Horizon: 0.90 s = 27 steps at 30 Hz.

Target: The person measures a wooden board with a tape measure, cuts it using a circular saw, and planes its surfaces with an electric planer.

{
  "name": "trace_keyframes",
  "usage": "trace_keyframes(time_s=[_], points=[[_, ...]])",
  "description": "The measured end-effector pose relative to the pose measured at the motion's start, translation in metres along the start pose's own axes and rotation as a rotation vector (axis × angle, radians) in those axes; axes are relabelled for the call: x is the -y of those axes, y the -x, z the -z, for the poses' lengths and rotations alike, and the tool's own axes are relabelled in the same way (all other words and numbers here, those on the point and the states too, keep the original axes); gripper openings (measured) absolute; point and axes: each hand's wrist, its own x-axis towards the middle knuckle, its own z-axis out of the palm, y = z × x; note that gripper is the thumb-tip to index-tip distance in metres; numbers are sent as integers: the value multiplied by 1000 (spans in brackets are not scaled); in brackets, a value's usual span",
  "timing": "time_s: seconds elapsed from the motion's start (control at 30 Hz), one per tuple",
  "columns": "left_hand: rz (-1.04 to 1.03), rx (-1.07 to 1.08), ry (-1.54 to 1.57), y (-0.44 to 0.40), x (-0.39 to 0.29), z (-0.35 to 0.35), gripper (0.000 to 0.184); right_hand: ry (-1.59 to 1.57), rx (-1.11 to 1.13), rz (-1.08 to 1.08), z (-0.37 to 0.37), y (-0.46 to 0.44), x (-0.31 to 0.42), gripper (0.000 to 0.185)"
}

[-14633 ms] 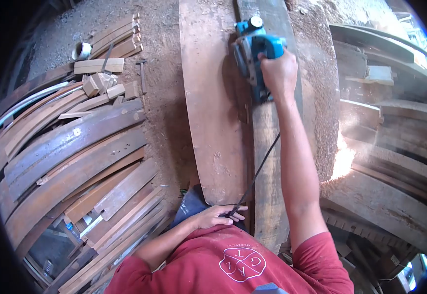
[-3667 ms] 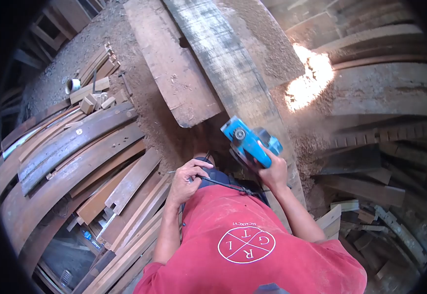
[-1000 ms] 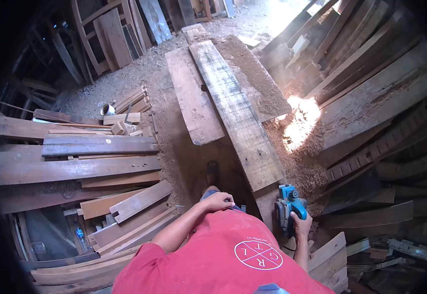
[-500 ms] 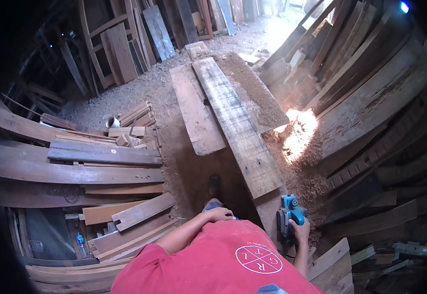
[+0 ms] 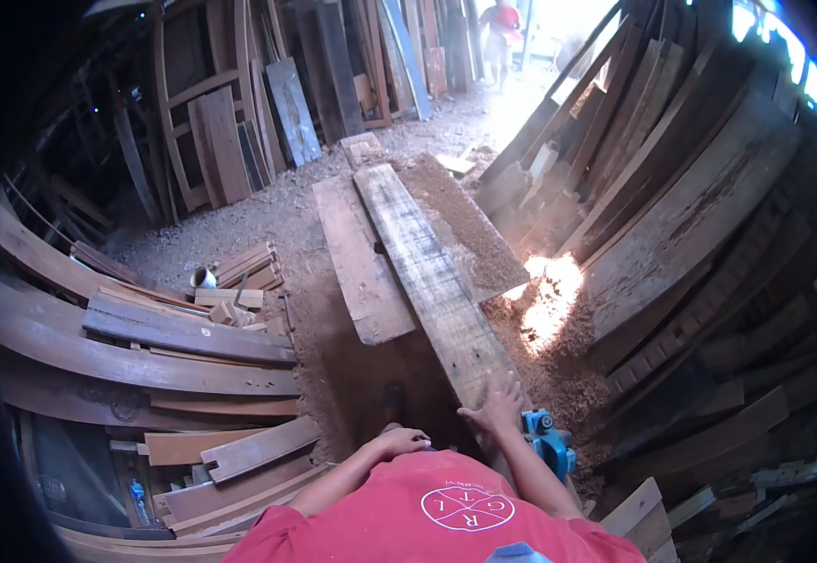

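Currently, we note the right hand (image 5: 499,406), fingers spread, on the dark-streaked plank (image 5: 427,267); electric planer (image 5: 549,444) at its four o'clock; left hand (image 5: 404,441) at eight, finger state indeterminable.

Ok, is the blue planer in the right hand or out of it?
Out: the right hand lies spread on the streaked plank, and the blue planer sits off to its right.

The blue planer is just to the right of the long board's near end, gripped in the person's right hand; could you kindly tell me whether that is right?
One part is wrong: the right hand is not gripping the blue planer. The head view shows that hand spread open over the near end of the long board.
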Motion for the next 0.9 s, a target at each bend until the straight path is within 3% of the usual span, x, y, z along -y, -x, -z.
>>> trace_keyframes(time_s=[0.07,0.17,0.3,0.37,0.43,0.5,0.57,0.6,0.63,0.7,0.73,0.9], points=[[-6,-57,27,3,3,3,54,137,131,-41,-19,-11,12,141],[-8,-169,122,12,5,6,52,78,219,-156,-16,-21,22,148],[0,-251,285,26,8,4,47,2,219,-159,-1,-34,15,151],[-8,-265,344,28,4,6,46,-81,190,-271,2,-49,3,151],[98,-199,603,31,-1,9,50,-105,232,-299,9,-61,-12,149],[70,-179,642,21,2,10,52,-132,275,-336,12,-67,-28,147],[41,-162,677,10,-4,13,54,-213,277,-302,3,-83,-45,139],[41,-161,715,2,-12,16,57,-242,230,-316,-5,-89,-52,123],[42,-161,755,-5,-20,17,61,-243,226,-312,-12,-93,-57,123],[89,-222,861,-22,-35,14,68,-342,298,-280,-21,-99,-62,105],[142,-276,969,-29,-40,13,77,-377,215,-180,-21,-89,-57,83],[155,-385,1119,-50,-38,14,94,-346,347,-74,2,-73,-35,67]])
